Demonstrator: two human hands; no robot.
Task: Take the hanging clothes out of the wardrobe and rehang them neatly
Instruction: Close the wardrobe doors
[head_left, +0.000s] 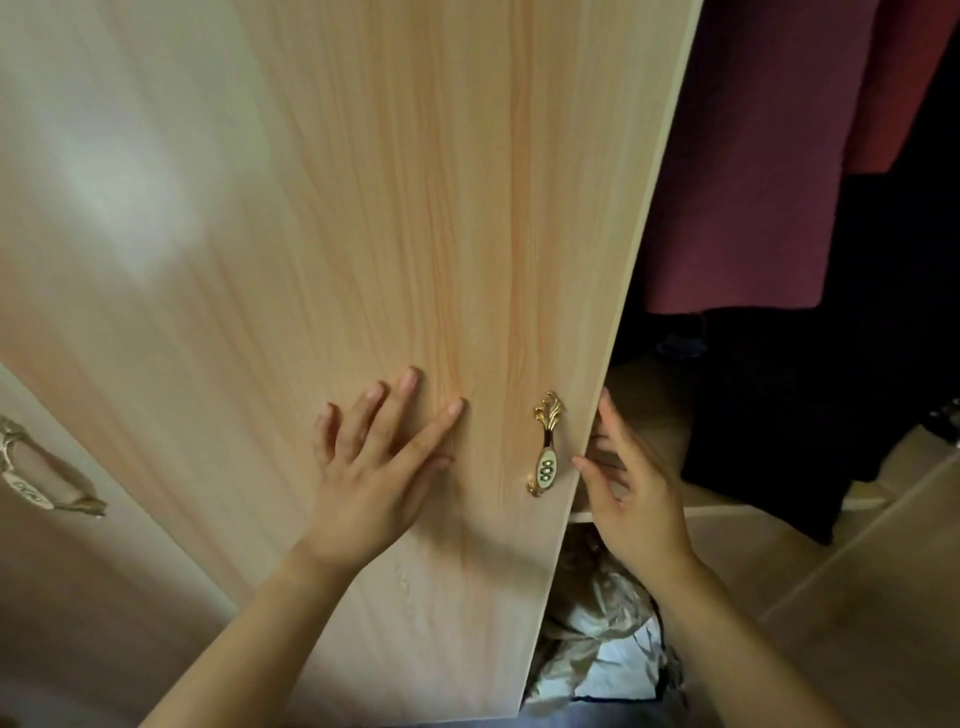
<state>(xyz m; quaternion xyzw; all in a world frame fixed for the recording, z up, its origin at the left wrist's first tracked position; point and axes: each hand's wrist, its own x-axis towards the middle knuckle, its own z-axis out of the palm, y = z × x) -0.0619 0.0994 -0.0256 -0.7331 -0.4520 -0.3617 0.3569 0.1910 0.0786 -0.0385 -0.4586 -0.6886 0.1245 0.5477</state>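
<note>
Fingers (396, 409) of the left hand (374, 483) lie spread and straight on the wardrobe door (363, 208). The right hand (631, 488) pinches its free edge, thumb in front (beside the gilt handle (545, 447)). If the door swings back, those fingers could get nipped. Beyond, inside, the hanging clothes (753, 182) hang lengthwise vertical, hems down.

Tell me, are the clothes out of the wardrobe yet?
Not yet. Done: the door stands partly open. In hand: the left hand lies flat on its front and the right hand holds its edge. Left: the maroon garment and the black clothes hang inside; all need taking out and rehanging.
</note>
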